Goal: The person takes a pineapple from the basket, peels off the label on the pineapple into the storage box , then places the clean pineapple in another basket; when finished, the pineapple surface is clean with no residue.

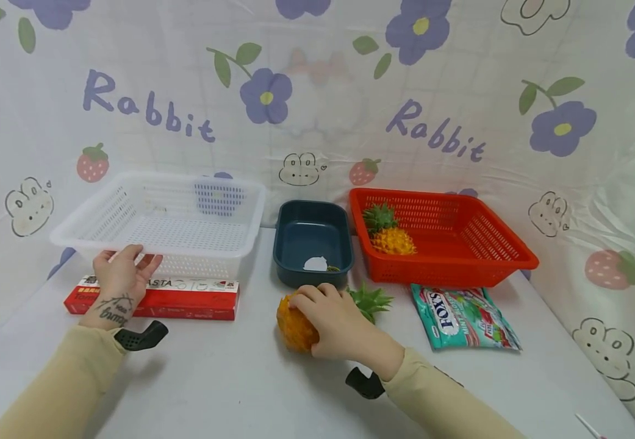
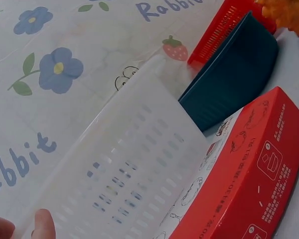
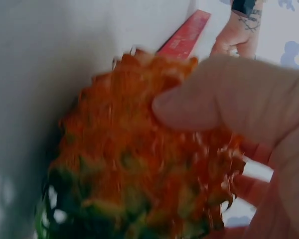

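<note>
My right hand (image 1: 333,320) grips an orange pineapple (image 1: 294,326) lying on its side on the table, its green leafy crown (image 1: 371,300) pointing right. In the right wrist view, the thumb (image 3: 189,104) presses on the bumpy skin of the pineapple (image 3: 129,134). My left hand (image 1: 122,277) is at the front rim of a white plastic basket (image 1: 229,250), finger and thumb on either side of the edge. Below that hand lies a red and white pasta box (image 1: 185,302). The fingertips (image 2: 44,226) show at the lower left of the left wrist view.
A dark blue bin (image 1: 313,274) with a small white piece (image 1: 315,263) inside stands behind the pineapple. To its right, a red basket (image 1: 449,268) holds another pineapple (image 1: 394,241). In front lies a teal Fox's candy bag (image 1: 465,320). A printed curtain (image 1: 322,91) hangs behind.
</note>
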`<state>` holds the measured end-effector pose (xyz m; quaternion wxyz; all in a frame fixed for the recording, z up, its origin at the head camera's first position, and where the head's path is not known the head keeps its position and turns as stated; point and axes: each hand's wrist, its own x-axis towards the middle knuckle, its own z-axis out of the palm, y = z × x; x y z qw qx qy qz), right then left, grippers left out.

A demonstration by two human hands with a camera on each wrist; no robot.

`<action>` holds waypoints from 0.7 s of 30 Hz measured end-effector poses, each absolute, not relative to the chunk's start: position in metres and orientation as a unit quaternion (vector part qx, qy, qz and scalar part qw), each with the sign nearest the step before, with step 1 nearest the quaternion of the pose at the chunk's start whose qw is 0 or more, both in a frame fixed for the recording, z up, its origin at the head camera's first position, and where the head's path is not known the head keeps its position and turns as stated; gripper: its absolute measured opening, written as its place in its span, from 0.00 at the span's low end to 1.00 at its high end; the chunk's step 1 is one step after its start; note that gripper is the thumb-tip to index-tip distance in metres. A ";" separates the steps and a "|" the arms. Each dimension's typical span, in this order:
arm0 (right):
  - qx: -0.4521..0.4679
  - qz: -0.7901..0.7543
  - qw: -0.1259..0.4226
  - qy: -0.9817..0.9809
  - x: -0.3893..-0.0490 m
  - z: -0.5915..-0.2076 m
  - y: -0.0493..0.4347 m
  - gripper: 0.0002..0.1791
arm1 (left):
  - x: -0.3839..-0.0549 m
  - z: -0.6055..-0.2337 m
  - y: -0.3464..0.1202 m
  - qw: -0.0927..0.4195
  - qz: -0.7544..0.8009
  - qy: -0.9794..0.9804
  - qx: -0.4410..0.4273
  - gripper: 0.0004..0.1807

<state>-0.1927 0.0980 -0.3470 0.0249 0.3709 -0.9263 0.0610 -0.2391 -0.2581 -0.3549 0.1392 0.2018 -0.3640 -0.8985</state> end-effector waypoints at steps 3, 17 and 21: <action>0.412 0.052 0.007 -0.910 -0.192 -0.344 0.111 0.38 | -0.240 -0.356 -0.258 0.141 -0.899 -0.363 0.198 0.33; 0.515 -0.004 -0.044 -0.856 -0.192 -0.331 0.160 0.30 | -0.241 -0.357 -0.256 0.145 -0.893 -0.371 0.210 0.34; 0.502 0.031 -0.079 -0.861 -0.190 -0.323 0.161 0.26 | -0.241 -0.356 -0.256 0.146 -0.891 -0.371 0.217 0.35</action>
